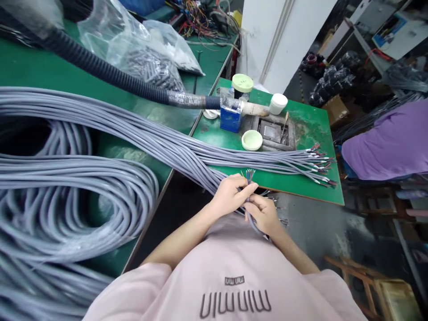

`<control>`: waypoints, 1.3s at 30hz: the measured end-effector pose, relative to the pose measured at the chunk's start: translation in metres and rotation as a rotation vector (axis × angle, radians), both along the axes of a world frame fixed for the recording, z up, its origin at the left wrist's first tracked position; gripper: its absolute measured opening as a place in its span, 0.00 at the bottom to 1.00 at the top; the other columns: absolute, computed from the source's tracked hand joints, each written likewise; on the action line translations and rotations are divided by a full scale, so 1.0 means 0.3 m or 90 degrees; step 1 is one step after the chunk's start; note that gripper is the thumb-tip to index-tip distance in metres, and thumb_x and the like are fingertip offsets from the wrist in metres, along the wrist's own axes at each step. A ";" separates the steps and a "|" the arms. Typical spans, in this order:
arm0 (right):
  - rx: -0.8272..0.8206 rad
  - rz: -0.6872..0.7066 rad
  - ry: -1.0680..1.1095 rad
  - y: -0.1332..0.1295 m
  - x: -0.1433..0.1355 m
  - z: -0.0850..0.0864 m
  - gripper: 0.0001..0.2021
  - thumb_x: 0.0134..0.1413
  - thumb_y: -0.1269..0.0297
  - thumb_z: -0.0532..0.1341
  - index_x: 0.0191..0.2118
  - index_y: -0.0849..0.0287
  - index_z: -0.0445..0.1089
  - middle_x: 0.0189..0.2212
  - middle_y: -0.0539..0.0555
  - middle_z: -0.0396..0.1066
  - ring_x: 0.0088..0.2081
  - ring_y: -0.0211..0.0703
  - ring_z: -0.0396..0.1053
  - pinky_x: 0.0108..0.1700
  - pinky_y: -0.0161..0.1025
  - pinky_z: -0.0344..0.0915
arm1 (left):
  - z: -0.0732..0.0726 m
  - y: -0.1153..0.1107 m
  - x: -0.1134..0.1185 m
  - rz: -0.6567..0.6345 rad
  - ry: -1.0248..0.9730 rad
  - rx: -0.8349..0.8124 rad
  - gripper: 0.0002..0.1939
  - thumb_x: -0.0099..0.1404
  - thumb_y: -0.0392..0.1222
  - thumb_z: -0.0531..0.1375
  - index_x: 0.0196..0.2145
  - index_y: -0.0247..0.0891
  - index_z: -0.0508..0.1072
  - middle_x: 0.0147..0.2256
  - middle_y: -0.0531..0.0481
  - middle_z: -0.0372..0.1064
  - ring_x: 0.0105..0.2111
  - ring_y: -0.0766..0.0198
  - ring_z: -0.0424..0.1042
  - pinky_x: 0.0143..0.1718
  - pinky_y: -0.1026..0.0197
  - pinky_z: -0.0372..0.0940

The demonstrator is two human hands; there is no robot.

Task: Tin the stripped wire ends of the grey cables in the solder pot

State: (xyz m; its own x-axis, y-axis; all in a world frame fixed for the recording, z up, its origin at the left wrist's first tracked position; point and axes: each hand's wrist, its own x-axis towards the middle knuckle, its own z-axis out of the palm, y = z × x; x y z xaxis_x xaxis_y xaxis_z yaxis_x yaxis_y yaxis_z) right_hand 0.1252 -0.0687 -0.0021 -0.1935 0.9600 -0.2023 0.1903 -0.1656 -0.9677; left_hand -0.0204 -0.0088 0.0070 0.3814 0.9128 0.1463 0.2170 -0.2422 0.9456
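Note:
Close to my body, both hands are on one grey cable (253, 224) whose fanned coloured wires (249, 174) point up and away from me. My left hand (231, 192) is closed around it just below the bare wires, thumb on top. Just below and to the right, my right hand (262, 213) pinches the same cable between thumb and fingers. Beyond my hands, a bundle of grey cables (234, 157) lies across the small green table (314, 129), with stripped wire ends at its right. More cable ends hang behind my right hand, partly hidden.
Coiled grey cables (133, 196) fill the left table. A black hose (120, 73) reaches a blue box (230, 119). Nearby are a solder pot (272, 132), a pale green lid (252, 140) and a white jar (278, 104). A person in purple (388, 138) is at the right.

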 end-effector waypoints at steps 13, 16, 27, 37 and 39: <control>0.033 -0.001 -0.028 -0.029 0.031 0.030 0.10 0.56 0.60 0.59 0.28 0.58 0.69 0.15 0.46 0.69 0.17 0.33 0.62 0.23 0.32 0.59 | -0.016 -0.018 0.024 -0.074 -0.267 -0.262 0.23 0.64 0.57 0.59 0.28 0.33 0.80 0.36 0.41 0.79 0.37 0.59 0.76 0.42 0.60 0.68; 0.041 -0.003 -0.030 -0.033 0.032 0.032 0.10 0.56 0.59 0.59 0.29 0.58 0.70 0.15 0.47 0.69 0.16 0.33 0.62 0.22 0.32 0.59 | -0.016 -0.022 0.028 -0.086 -0.299 -0.300 0.23 0.63 0.58 0.59 0.30 0.33 0.80 0.36 0.41 0.79 0.37 0.59 0.77 0.43 0.60 0.69; 0.050 -0.007 -0.021 -0.042 0.039 0.016 0.10 0.56 0.59 0.58 0.30 0.59 0.71 0.15 0.47 0.69 0.16 0.33 0.61 0.22 0.32 0.58 | -0.015 -0.038 0.047 -0.088 -0.345 -0.361 0.25 0.61 0.60 0.60 0.31 0.31 0.79 0.36 0.41 0.79 0.35 0.60 0.76 0.39 0.62 0.70; 0.034 0.005 0.002 -0.047 0.052 -0.006 0.11 0.57 0.58 0.58 0.30 0.59 0.72 0.16 0.47 0.70 0.17 0.34 0.62 0.23 0.33 0.59 | -0.023 -0.040 0.049 -0.089 -0.332 -0.367 0.26 0.60 0.60 0.60 0.33 0.30 0.80 0.35 0.40 0.78 0.29 0.64 0.73 0.30 0.64 0.68; 0.031 0.009 0.009 -0.046 0.054 -0.005 0.11 0.58 0.57 0.58 0.30 0.59 0.71 0.16 0.47 0.70 0.17 0.34 0.62 0.23 0.33 0.59 | -0.022 -0.041 0.050 -0.087 -0.324 -0.362 0.26 0.60 0.61 0.60 0.33 0.31 0.80 0.35 0.40 0.78 0.25 0.66 0.71 0.26 0.64 0.66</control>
State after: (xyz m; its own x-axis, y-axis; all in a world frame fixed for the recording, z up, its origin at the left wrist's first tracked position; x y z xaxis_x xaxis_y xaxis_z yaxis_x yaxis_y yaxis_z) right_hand 0.1414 -0.0826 -0.0035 -0.2092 0.9658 -0.1529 0.1789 -0.1159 -0.9770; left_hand -0.0054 -0.0211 0.0004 0.5073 0.8497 -0.1437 -0.2744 0.3173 0.9077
